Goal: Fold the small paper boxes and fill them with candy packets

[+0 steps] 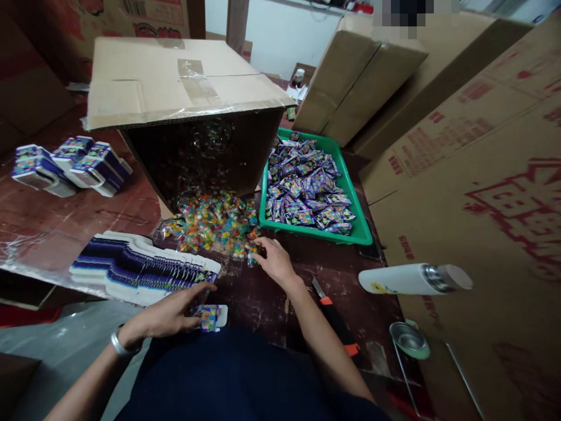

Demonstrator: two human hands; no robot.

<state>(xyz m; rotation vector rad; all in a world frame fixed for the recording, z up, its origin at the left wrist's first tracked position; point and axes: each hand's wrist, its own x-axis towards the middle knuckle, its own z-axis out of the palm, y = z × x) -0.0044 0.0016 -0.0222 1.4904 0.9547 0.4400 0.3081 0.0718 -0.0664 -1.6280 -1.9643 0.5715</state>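
Note:
My left hand [173, 310] holds a small printed candy box [210, 317] at the table's front edge, thumb against its side, a white end flap sticking out to the right. Just beyond that hand lies a long row of flattened candy boxes [140, 266], purple and white, overlapping. My right hand [274, 260] pinches a small clear candy packet [252, 258] at the near edge of the heap. That heap of clear packets with colourful candies [210, 222] spills from a cardboard box [188, 82] tipped on its side.
A green tray [366, 231] of purple sachets stands right of the heap. Several assembled boxes [72, 166] sit at left. Toward the right are a utility knife [335, 321], a white flask [394, 279], a metal cup [409, 339] and large cartons [473, 193].

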